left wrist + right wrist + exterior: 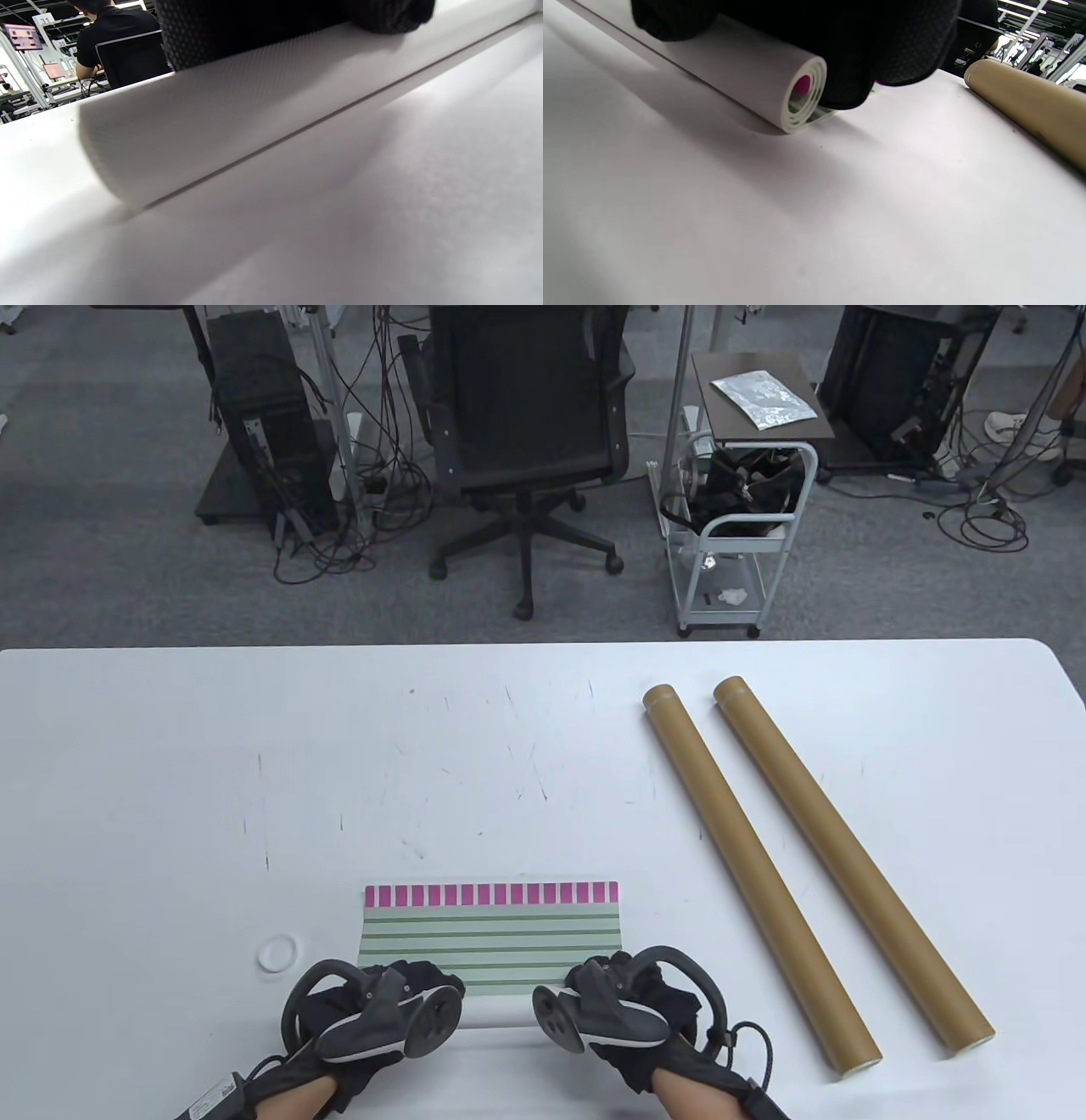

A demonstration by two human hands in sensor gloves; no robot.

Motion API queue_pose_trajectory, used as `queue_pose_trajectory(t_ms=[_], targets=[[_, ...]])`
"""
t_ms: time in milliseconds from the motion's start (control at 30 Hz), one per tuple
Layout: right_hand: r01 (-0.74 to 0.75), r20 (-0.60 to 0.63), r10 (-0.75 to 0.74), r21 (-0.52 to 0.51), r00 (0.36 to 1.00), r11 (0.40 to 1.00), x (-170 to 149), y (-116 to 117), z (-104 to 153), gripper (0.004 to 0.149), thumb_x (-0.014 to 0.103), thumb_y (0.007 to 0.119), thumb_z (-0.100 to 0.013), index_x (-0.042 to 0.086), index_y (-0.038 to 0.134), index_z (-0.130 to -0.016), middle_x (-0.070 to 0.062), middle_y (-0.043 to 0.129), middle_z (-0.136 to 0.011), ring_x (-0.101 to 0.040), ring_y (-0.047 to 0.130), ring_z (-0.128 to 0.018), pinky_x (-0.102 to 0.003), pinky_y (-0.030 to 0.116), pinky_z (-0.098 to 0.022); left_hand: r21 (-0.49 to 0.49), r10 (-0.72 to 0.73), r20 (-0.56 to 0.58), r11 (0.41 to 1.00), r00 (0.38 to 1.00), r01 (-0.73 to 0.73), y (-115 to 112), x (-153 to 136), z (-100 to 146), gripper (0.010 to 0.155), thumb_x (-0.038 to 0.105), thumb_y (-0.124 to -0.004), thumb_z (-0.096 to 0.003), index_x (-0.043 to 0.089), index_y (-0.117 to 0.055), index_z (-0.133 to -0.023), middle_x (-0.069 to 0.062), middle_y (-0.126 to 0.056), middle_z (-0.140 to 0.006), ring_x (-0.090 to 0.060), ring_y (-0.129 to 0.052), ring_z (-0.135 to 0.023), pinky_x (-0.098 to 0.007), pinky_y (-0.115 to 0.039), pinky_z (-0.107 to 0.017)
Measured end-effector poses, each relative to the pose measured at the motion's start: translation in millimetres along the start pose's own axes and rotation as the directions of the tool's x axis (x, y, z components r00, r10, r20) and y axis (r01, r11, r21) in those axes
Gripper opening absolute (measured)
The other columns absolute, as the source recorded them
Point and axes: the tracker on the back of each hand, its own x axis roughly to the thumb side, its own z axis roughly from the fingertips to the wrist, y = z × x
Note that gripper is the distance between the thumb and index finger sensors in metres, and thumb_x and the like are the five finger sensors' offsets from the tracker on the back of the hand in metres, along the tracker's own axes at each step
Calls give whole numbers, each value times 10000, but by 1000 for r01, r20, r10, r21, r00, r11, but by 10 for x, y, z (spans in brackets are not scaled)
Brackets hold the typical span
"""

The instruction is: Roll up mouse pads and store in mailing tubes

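Note:
A mouse pad [492, 937] with green stripes and a magenta-checked far edge lies near the table's front edge. Its near part is rolled into a white roll [499, 1016]. My left hand [386, 1010] presses on the roll's left end and my right hand [607, 1005] on its right end. The right wrist view shows the roll's spiral end [801, 99] under my gloved fingers [882, 46]. The left wrist view shows the roll's white back [254, 123] under my fingers [263, 29]. Two brown mailing tubes [755, 874] [848, 861] lie side by side on the right.
A white tube cap [278, 954] lies on the table left of the pad. The nearer tube also shows in the right wrist view [1031, 106]. Beyond the table's far edge stand an office chair [526, 432], a white cart [738, 534] and computer towers.

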Motion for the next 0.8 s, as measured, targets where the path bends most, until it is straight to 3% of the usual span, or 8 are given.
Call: queue_pose_trajectory(t_ms=[67,233,333,467,533,600,667,800], targets=[[-20,3,20,4,1000,1000,15,-2,-9,549,391,640,-457,210,720,-969,-54,841,-900,-301,876,-739,-479,751,-589,6,-7,2,1000,1000,7,4,-5,2,503,489,-673,-408,450,-619,-906,125,-658,-991,-62,-861,-818,-202,-840,-605],[16,-6,-17,-7,1000,1000,-39,-27,5,536,375,624,-480,210,719,-981,-57,827,-934,-312,858,-774,-486,736,-602,-10,40,-22,999,999,-40,7,-32,-38,493,472,-684,-406,442,-676,-898,152,-822,-892,-84,-913,-772,-227,-845,-591],[68,-31,-77,-234,997,970,-101,-152,85,517,420,735,-418,239,791,-898,-14,887,-844,-243,915,-686,-428,783,-558,-9,42,-38,999,998,-42,25,-76,-76,476,489,-686,-392,479,-721,-866,178,-881,-855,-59,-971,-732,-195,-868,-540],[81,-7,-83,-149,997,986,-31,-106,57,464,390,776,-412,254,800,-855,-7,881,-803,-228,909,-650,-416,781,-544,-44,101,-53,994,993,-104,3,-125,-105,472,488,-675,-399,489,-715,-870,170,-881,-862,-70,-965,-743,-197,-852,-546],[-13,-22,10,-166,1000,986,6,-64,7,448,379,766,-409,284,785,-846,23,880,-796,-201,916,-645,-395,794,-538,-33,70,-44,997,997,-71,-8,-94,-76,484,487,-661,-408,492,-672,-892,154,-833,-912,-82,-952,-759,-198,-844,-555],[28,-21,-32,-172,999,985,0,-65,-1,442,350,765,-410,264,800,-842,3,894,-796,-221,921,-642,-408,792,-535,30,12,-16,999,1000,-11,14,-54,-25,481,481,-666,-419,460,-615,-897,152,-689,-979,-58,-934,-786,-203,-855,-568],[33,-29,-40,-192,999,981,-15,-61,-2,438,342,764,-412,258,818,-839,-1,913,-796,-225,935,-637,-402,803,-525,89,-2,2,996,1000,2,49,-37,20,510,503,-737,-385,448,-629,-880,159,-694,-966,-42,-912,-809,-223,-851,-598],[25,-32,-32,-204,999,979,3,-51,7,438,369,727,-437,241,825,-845,-15,918,-802,-240,936,-645,-411,801,-527,39,14,-21,999,1000,-13,34,-39,-17,531,506,-771,-367,424,-679,-884,148,-777,-931,-60,-931,-784,-230,-851,-584]])
